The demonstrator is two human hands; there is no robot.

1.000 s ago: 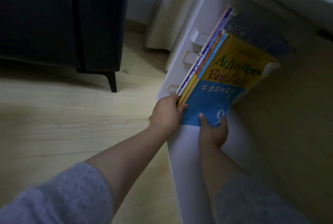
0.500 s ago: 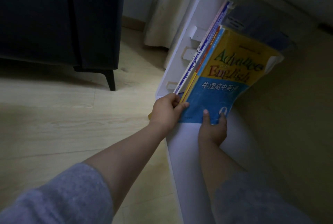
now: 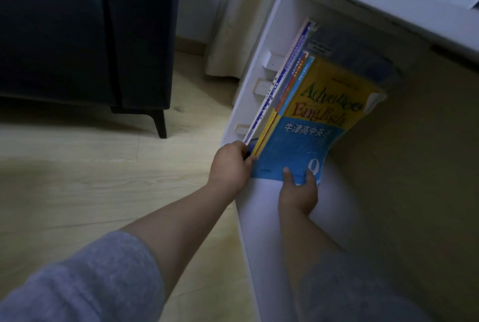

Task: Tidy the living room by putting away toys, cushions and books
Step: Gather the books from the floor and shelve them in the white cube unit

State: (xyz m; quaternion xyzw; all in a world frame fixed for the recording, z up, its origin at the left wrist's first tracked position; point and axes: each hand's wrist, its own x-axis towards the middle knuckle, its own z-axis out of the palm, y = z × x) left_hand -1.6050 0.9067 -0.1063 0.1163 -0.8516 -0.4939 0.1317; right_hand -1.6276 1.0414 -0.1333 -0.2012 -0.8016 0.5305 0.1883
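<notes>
- Your right hand's fingers point(image 3: 287, 175) pinch the lower edge of the yellow-and-blue softcover English textbook point(image 3: 313, 124), thumb flat on the blue cover and the others out of sight beneath, so you can steer that end of the book.
- Your right hand point(image 3: 298, 193) sits just below the book and props it from underneath, which is probably why the cover bows upward in the middle.
- Your left hand point(image 3: 229, 168) is curled closed around the near ends of the thin upright paperbacks point(image 3: 281, 85), a white-and-blue spine outermost; I judge this keeps them from toppling while the textbook comes alongside.
- Those paperbacks lean against the left inner wall of the white open-fronted cabinet point(image 3: 259, 44), and the textbook lies tilted against them, its far end deep in the compartment and its near end on the white bottom panel.
- Small white plastic fittings point(image 3: 272, 61) stud that wall just behind the spines.
- Outward, the pale wooden floor point(image 3: 77, 179) runs to a dark blue upholstered sofa point(image 3: 64, 31) with a black leg, well apart from the cabinet.
- The books look nearly shelved; squaring them upright seems to be what remains.
</notes>
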